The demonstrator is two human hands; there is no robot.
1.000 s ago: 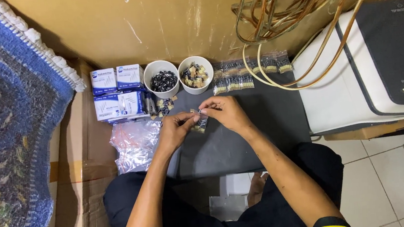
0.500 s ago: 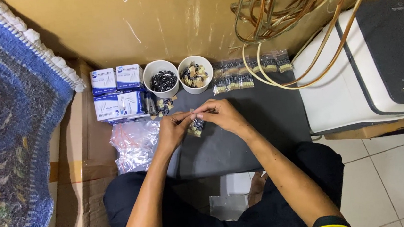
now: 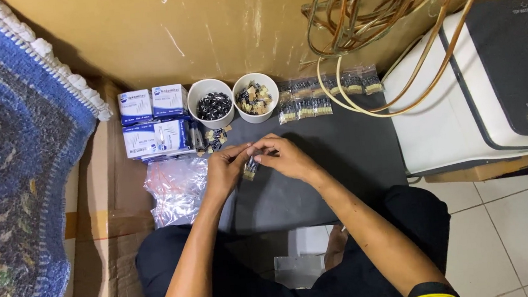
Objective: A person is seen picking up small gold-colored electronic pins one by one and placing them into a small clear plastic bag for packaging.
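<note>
left hand (image 3: 224, 171): pinching one edge of the little bag (image 3: 251, 167)
right hand (image 3: 287, 157): pinching the other edge
bag feel: light, floppy, slick (grip the top edge, I'd say)

A small clear bag (image 3: 251, 167) of dark little parts hangs upright, pinched at its top above the dark mat (image 3: 341, 161).

Dark grey mat (image 3: 341, 161) on the floor, two white cups (image 3: 209, 91) and filled small bags (image 3: 326, 95) along its far edge, clear bags (image 3: 175, 188) off its left edge
</note>
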